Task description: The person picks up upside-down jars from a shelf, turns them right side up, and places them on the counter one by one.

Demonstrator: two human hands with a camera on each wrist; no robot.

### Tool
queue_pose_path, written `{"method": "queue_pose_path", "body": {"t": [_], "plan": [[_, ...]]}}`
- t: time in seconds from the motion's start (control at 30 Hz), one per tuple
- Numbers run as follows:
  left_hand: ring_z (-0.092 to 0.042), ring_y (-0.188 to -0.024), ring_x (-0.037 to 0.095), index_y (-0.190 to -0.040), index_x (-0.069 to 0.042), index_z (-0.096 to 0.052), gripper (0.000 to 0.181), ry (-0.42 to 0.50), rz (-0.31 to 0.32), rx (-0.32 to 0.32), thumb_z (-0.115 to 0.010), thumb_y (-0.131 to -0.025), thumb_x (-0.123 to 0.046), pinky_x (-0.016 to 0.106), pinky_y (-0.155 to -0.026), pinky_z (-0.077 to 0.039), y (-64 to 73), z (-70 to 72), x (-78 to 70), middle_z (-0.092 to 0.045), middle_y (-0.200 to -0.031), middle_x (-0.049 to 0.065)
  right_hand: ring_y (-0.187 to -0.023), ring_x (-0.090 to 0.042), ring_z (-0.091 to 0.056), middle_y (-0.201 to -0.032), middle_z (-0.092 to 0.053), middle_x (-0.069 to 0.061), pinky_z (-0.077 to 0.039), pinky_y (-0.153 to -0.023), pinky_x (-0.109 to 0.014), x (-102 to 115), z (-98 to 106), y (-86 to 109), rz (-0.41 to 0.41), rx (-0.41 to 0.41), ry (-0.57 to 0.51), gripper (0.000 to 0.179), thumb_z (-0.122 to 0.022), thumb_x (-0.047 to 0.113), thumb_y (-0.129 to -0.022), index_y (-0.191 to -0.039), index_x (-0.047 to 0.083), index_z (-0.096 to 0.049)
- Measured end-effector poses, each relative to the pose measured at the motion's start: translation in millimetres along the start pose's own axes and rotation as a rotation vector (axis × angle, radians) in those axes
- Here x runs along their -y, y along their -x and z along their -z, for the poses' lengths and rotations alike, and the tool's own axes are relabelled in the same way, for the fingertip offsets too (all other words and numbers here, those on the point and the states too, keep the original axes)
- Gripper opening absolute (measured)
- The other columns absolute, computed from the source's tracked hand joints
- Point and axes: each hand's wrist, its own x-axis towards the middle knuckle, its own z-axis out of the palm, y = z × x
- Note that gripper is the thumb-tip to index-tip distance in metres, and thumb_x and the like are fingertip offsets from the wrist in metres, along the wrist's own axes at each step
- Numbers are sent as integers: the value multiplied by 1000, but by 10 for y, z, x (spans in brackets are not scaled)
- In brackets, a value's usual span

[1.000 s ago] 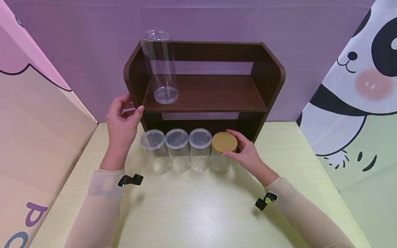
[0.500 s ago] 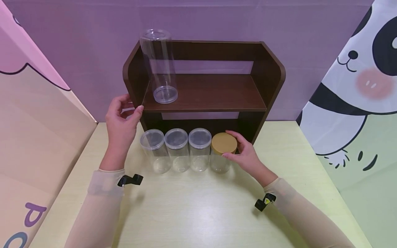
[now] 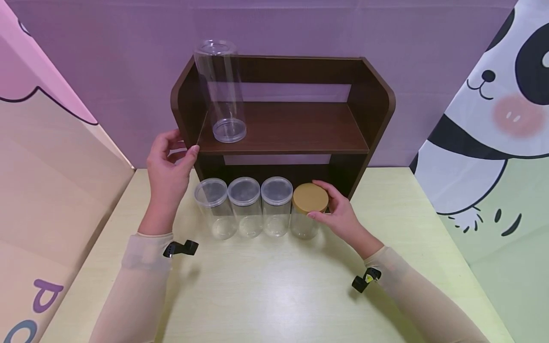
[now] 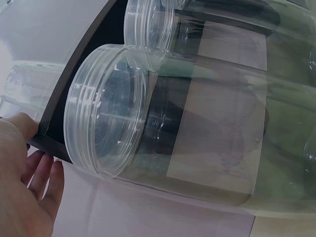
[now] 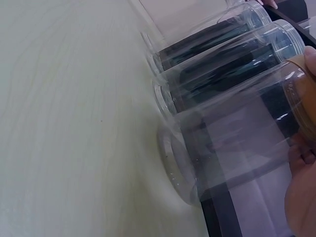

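Observation:
My left hand [image 3: 169,166] holds the left side of a dark brown two-tier shelf [image 3: 283,126], thumb at the front edge and fingers on the outer face. In the left wrist view that thumb lies on the dark edge. My right hand [image 3: 343,215] grips a clear jar with a tan lid [image 3: 310,197] by its top, thumb in front and fingers at the back. Three jars with clear lids, the left jar [image 3: 213,195], middle jar [image 3: 244,193] and right jar [image 3: 277,193], stand in a row to its left. The right wrist view has the tan-lidded jar's base [image 5: 177,168] at table level.
A tall clear container [image 3: 223,95] stands upright on the shelf's upper board, at the left. Behind the jar row lies the lower tier. The light wooden table [image 3: 266,290] meets a purple backdrop [image 3: 300,28], with printed cloth panels on both sides.

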Motion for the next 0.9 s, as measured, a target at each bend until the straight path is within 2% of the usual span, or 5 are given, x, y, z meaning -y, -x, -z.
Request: {"method": "queue_pose_path", "body": {"t": [0.27, 0.5, 0.67, 0.73, 0.9], "plan": [[-67, -112, 17, -140, -8, -70, 41, 5, -5, 6, -82, -101, -12, 25, -96, -60, 5, 8, -5, -67, -122, -7, -141, -21, -55, -154, -56, -19, -43, -118, -20, 0, 13, -23, 9, 21, -14, 84, -89, -6, -89, -162, 4, -48], [-66, -113, 16, -141, -8, -70, 42, -7, -4, 4, -82, -101, -13, 24, -96, -60, 10, 10, -3, -67, -123, -7, -147, -25, -52, -162, -53, -22, -39, -124, -24, 74, 57, -39, 96, 53, -68, 94, -97, 24, -87, -162, 0, -46], [-66, -113, 15, -142, -7, -68, 43, -22, 5, 2, -81, -101, -12, 24, -97, -60, 3, 4, 9, -66, -123, -7, -147, -34, -52, -158, -56, -21, -37, -126, -26, 191, 104, -58, 129, 16, 1, 80, -92, 6, -90, -158, -2, -50], [-66, -113, 15, -142, -6, -68, 43, -27, 10, 0, -81, -102, -12, 24, -97, -59, -1, 1, 12, -66, -123, -8, -146, -33, -53, -157, -58, -20, -39, -125, -28, 243, 122, -65, 139, -6, 26, 74, -87, -4, -91, -156, -2, -51], [-66, -112, 15, -142, -6, -68, 43, -23, 4, 0, -81, -101, -11, 24, -97, -59, -3, -2, 13, -66, -122, -9, -139, -27, -58, -149, -61, -19, -45, -120, -31, 367, 154, -70, 198, -58, 69, 58, -80, -11, -93, -146, -4, -58]]}}
